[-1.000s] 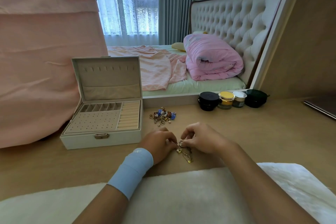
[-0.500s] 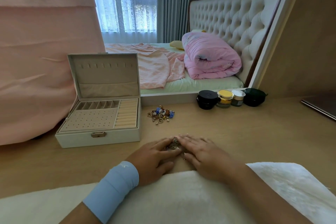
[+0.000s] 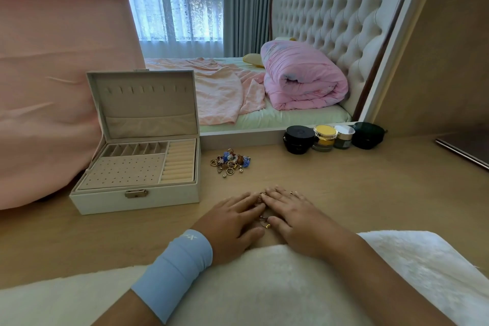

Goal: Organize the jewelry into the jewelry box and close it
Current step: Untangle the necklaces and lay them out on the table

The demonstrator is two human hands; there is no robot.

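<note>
Left hand point(image 3: 232, 217): flat on the table point(image 3: 357, 193), palm down, fingers straight and close together, tips resting on small gold pieces; blue wristband point(image 3: 174, 267) on the wrist.
Right hand point(image 3: 293, 219): likewise flat with straight fingers, fingertips meeting those of the left; gripping nothing.
Pieces under the hands point(image 3: 265, 223): a few gold bits peeping out of the gap between both hands; kind and count too hidden to tell, perhaps a thin chain.
Loose pile point(image 3: 230, 163): heap of rings and charms, gold and blue, just right of the box, well apart from the hands.
Jewelry box point(image 3: 105, 201): open at the left, lid upright; small cells at the back of the tray, a holed earring panel in front, ring rolls along the right; no jewelry visible inside.
Step in hand: judged as gathering or flattening the near pieces before sorting; task barely begun.
Doing it well: better to lift the palms, pinch one piece at a time between thumb and forefinger, and carry it low across to the matching section: rings pressed into the rolls, studs through the holes, chains into the back cells.
Risk: sliding under flat palms likely to knot thin chains or flick a small piece into the white fleece point(image 3: 264, 286) at the front.
Jars point(image 3: 299, 139): four small pots at the back, out of the path.
</note>
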